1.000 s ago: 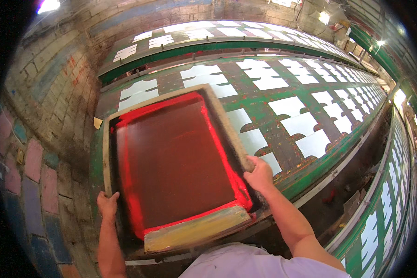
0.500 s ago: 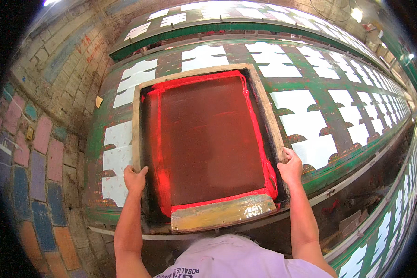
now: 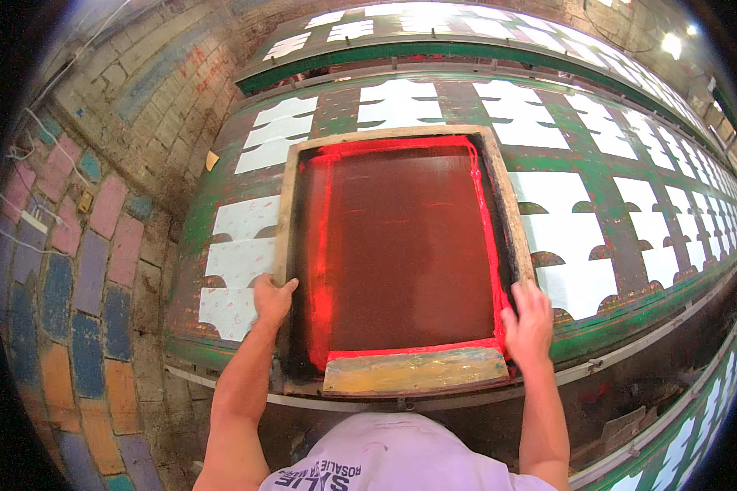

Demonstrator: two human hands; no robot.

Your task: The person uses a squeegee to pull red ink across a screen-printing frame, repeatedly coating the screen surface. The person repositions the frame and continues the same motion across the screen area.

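Observation:
A wooden-framed printing screen (image 3: 401, 135) lies flat on a long green table (image 3: 622, 245); its dark mesh is edged with bright red ink. My left hand (image 3: 272, 296) grips the frame's left rail near the front corner. My right hand (image 3: 530, 326) grips the right rail near the front corner. A yellowish squeegee (image 3: 415, 370) rests inside the frame along its near edge, between my two hands. White cut fabric pieces (image 3: 569, 245) lie in rows on the table on both sides of the screen.
A second long table (image 3: 434, 24) with white pieces runs parallel behind. A painted brick wall (image 3: 74, 270) in several colours stands close on the left. Another table edge (image 3: 688, 442) with white pieces shows at the lower right.
The screen has shifted right along the table and squared up in front of me. Both hands stayed on its side rails and moved with it.

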